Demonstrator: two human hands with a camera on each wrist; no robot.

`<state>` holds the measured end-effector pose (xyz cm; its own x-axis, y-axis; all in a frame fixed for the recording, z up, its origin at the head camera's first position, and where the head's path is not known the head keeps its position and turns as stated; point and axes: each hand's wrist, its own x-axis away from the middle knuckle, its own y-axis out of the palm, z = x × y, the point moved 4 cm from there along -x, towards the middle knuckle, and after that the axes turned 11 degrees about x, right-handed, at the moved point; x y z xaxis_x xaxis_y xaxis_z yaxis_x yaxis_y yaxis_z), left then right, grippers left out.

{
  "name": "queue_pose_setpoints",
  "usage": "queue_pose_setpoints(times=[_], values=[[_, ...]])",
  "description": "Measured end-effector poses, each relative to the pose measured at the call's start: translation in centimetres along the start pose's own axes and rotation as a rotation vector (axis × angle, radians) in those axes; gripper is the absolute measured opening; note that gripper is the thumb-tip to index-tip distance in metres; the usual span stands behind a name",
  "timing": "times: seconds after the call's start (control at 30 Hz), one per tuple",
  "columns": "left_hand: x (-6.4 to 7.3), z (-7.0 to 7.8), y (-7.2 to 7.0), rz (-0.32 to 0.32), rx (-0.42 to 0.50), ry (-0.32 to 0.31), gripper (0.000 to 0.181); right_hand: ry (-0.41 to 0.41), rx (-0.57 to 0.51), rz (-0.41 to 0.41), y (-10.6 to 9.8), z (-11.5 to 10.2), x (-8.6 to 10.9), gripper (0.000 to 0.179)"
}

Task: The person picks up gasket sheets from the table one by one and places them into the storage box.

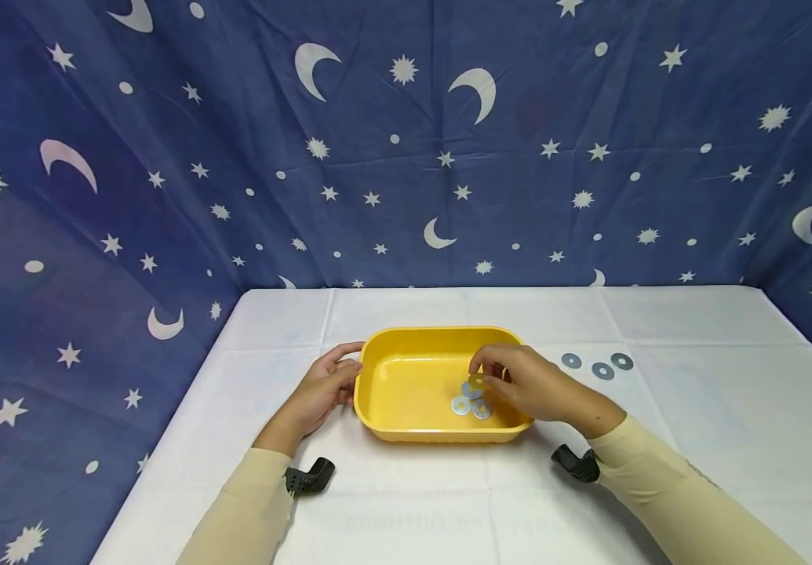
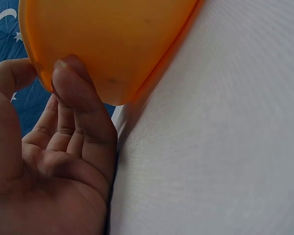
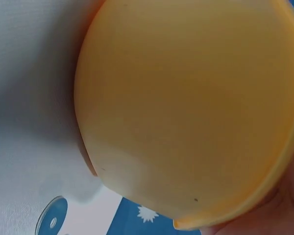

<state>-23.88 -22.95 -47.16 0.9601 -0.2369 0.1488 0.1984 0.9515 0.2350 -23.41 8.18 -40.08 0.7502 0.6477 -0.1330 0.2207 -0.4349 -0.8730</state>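
A yellow plastic tub (image 1: 406, 430) stands on the white cloth, with three silver washers (image 1: 460, 406) lying flat at the right of its floor. At its left end my left hand (image 1: 324, 392) holds the rim, thumb and a bent finger against it; the left wrist view shows that fingertip on the outer wall. Inside the right end, my right hand (image 1: 529, 384) pinches a washer (image 1: 477, 381) just above the others, tinted yellow. In the right wrist view the tub's wall (image 3: 186, 107) hides the fingertips.
On the cloth to the right of the tub lie three more grey washers (image 1: 602, 371). A blue curtain (image 1: 391, 157) with moons and stars hangs behind the table (image 1: 695, 439) and along its left side. Black wrist mounts (image 1: 310, 476) sit on both sleeves.
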Motion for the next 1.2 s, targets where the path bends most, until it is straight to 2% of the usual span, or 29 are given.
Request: queue_pose_setpoints(times=[0.17, 0.4, 0.7, 1.2], values=[[0.0, 0.1, 0.0, -0.007, -0.001, 0.004, 0.049, -0.017, 0.029, -0.021, 0.5, 0.0, -0.7, 0.017], [0.0, 0.2, 0.1, -0.014, -0.009, 0.003, 0.05, 0.001, 0.06, -0.054, 0.9, -0.2, -1.6, 0.015], [-0.1, 0.1, -0.1, -0.014, -0.008, 0.002, 0.05, -0.013, 0.063, -0.089, 1.6, -0.3, -2.9, 0.013], [0.0, 0.0, -0.1, -0.012, -0.006, 0.011, 0.049, 0.024, -0.01, -0.165, 2.7, 0.0, -3.8, 0.011]])
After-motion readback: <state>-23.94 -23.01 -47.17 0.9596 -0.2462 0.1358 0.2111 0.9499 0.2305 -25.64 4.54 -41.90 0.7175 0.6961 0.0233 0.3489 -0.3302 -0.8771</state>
